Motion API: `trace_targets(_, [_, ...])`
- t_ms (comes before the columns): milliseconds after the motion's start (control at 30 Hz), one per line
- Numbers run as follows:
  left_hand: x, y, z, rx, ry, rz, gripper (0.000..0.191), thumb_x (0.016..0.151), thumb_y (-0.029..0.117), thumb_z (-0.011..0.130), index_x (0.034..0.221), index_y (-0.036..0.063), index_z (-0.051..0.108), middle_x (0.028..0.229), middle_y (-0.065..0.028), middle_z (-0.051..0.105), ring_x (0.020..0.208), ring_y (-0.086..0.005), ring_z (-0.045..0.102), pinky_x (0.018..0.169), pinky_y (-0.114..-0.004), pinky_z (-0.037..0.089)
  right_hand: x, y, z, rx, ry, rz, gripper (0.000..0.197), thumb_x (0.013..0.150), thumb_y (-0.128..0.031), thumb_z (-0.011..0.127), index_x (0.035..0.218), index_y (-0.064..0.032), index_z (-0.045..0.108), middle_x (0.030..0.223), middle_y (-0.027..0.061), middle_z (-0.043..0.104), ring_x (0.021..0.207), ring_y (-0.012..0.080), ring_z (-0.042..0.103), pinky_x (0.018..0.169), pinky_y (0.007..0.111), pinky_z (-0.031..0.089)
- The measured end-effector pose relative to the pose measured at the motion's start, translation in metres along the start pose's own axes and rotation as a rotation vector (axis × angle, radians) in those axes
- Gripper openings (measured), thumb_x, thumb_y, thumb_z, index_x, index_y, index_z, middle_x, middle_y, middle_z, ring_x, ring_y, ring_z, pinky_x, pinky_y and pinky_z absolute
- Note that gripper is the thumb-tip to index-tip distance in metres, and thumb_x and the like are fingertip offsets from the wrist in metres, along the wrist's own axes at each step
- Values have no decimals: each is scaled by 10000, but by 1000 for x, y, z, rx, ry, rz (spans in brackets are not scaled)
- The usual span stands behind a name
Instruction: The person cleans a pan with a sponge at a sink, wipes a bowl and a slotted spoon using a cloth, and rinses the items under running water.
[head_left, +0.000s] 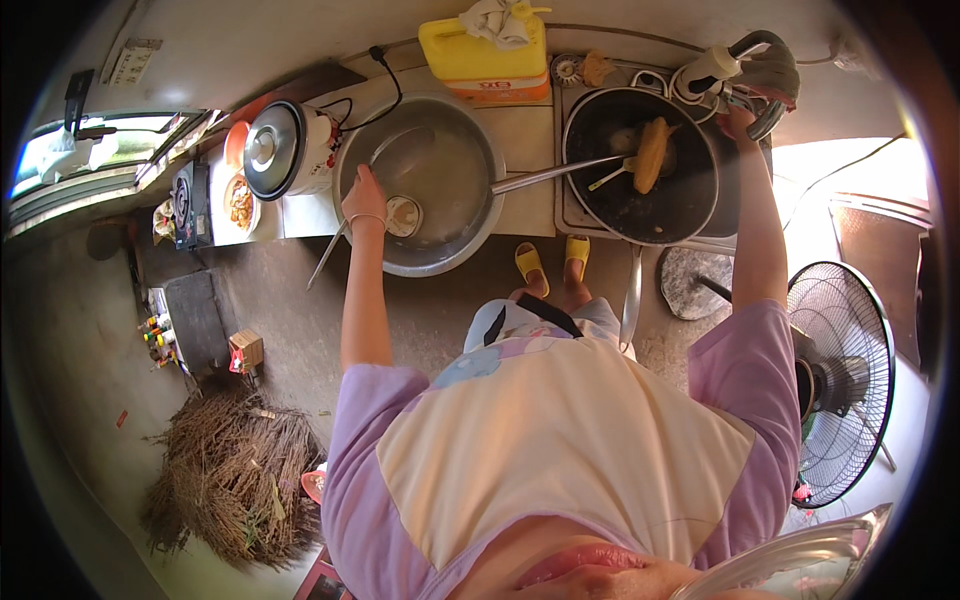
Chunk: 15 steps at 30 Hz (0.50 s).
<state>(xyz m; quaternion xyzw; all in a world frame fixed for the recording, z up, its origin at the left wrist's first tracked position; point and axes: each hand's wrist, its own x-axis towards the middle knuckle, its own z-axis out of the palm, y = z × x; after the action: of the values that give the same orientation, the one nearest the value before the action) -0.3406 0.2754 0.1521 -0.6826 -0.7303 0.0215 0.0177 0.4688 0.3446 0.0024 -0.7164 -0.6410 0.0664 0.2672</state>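
My left hand (365, 196) is closed around the thin handle of a metal utensil (322, 259) at the near-left rim of a wide metal basin (491, 247). What looks like its rounded head lies in the basin's cloudy water. A small bowl (403, 217) sits in there too. My right hand (739, 126) is at the tap (709, 73), partly hidden by the spout and a grey cloth (772, 73); its grip is unclear. Between the hands, a black wok (690, 210) rests over the sink, holding a dried loofah (654, 154) and a light-handled utensil (611, 177).
Another metal handle (555, 174) spans from basin to wok. A yellow jug (484, 60) stands behind, a lidded electric pot (289, 150) left. The wok's long handle (634, 292) juts towards me. Right of me stands a fan (840, 382); dry brushwood (232, 472) lies at left.
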Motion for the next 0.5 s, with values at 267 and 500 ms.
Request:
trace_targets(267, [-21,-2,-53,-91,8,-183,267,944,272,428,1095,52,447,843,-150,663,760,-360,639,633,-463,492,-10,-36,16,111,-140,523,335,936,-328,426,1072,-82,608,682,92,636,493,188,578,412,310,449])
trace_targets(500, [-29,114,-114,-647,-375,30,334,910,355,493,955,46,610,640,-106,601,591,-243,594,605,-388,455,-28,-50,50,-205,-326,385,386,885,-418,397,1081,-118,539,1019,258,607,1018,423,569,792,521,456])
